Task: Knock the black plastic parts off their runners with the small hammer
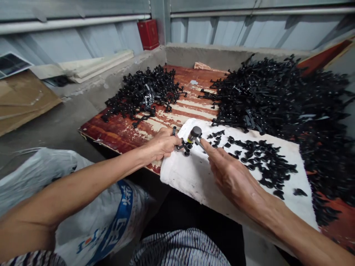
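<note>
Right hand (233, 177) gripping the hammer (195, 132) over the black part (184, 146) my left hand (162, 144) pinched on the white cloth (194, 179), I risked a glancing blow catching those fingers (172, 142).

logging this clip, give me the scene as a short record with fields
left hand: holds a small black plastic part down on the white cloth pad
right hand: grips a small hammer with a dark round head, head near that part
on pad: loose small black pieces
surface: worn red wooden board, smaller heap of black parts far left, large heap right
nearby: white woven sack with blue print
</note>
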The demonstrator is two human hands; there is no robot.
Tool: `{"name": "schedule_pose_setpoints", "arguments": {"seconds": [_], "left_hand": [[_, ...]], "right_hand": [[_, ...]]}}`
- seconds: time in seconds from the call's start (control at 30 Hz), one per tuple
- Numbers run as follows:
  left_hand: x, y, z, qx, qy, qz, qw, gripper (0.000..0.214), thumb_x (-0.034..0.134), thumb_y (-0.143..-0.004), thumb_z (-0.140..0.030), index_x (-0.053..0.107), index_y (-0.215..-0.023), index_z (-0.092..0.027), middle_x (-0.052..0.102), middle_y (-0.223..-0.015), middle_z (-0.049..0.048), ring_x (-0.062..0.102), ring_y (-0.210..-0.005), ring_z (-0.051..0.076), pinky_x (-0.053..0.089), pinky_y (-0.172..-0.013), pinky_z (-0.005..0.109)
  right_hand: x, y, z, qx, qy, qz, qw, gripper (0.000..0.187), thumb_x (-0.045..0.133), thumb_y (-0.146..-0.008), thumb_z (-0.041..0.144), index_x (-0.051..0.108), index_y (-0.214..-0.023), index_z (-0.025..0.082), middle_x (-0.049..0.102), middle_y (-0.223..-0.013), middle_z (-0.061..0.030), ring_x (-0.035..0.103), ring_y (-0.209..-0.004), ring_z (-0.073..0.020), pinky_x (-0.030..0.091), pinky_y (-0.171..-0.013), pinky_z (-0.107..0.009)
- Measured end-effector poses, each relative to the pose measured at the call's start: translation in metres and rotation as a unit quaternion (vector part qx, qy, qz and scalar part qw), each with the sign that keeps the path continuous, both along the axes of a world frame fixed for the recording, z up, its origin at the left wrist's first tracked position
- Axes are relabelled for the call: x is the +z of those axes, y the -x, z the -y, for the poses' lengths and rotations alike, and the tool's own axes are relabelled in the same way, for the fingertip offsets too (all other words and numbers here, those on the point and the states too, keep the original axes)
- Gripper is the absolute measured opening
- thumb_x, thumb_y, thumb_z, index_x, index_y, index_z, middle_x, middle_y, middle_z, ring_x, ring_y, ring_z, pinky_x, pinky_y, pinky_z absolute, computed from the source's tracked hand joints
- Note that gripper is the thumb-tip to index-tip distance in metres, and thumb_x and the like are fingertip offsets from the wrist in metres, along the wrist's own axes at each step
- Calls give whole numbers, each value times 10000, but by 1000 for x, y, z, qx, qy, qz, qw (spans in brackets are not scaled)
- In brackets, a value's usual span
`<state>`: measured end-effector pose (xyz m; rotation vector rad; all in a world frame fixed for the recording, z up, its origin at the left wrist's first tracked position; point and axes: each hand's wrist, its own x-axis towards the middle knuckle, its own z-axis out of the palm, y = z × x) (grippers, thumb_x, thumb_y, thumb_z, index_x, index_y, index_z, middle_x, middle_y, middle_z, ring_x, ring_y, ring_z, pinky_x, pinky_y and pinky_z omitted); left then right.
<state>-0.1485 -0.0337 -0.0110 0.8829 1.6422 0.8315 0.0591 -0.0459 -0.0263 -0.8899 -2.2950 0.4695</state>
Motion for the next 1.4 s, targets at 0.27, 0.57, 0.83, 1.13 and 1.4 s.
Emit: {"name": "schedule_pose_setpoints", "arguments": {"seconds": [0.27, 0.57, 0.83, 1.13, 1.4], "left_hand": [[-15, 11, -2, -24, -14, 2, 1000, 121, 664, -725, -148, 547, -730, -178, 483, -478, -54, 238, -341, 27, 112, -364, 228], [-5, 1, 1, -16, -15, 23, 999, 170, 555, -770, -56, 506, -650, -166, 555, -533, -13, 214, -338, 10, 81, -374, 230], [-9, 2, 1, -16, -20, 27, 999, 167, 567, -761, -58, 515, -646, -167, 535, -525, -21, 227, -339, 18, 105, -364, 224], [-12, 19, 11, -36, -5, 146, 989, 143, 507, -870, -132, 497, -735, -178, 528, -604, -40, 267, -326, 7, 134, -330, 171], [-2, 23, 23, -127, -58, -32, 990, 189, 551, -882, -223, 518, -709, -153, 520, -604, -27, 313, -405, 21, 180, -389, 191]], "right_hand": [[9, -2, 7, -25, -77, -16, 997, 624, 393, -896, 83, 385, -1505, 219, 675, -868, -80, 637, -662, -192, 572, -617, -345], [6, -7, 4, -12, -56, 34, 998, 600, 387, -905, 132, 379, -1505, 163, 718, -1059, -150, 669, -666, -196, 598, -664, -387], [0, -7, 7, -2, -37, 43, 998, 628, 375, -898, 118, 358, -1518, 217, 727, -989, -133, 642, -598, -193, 569, -562, -353], [-1, 4, -19, 6, -16, 107, 994, 606, 352, -848, 141, 452, -1435, 31, 642, -664, -61, 537, -491, -162, 469, -493, -308], [2, -5, 4, -12, 126, 54, 991, 537, 391, -914, 205, 468, -1444, 166, 611, -677, 1, 540, -520, -130, 512, -534, -277]]}}
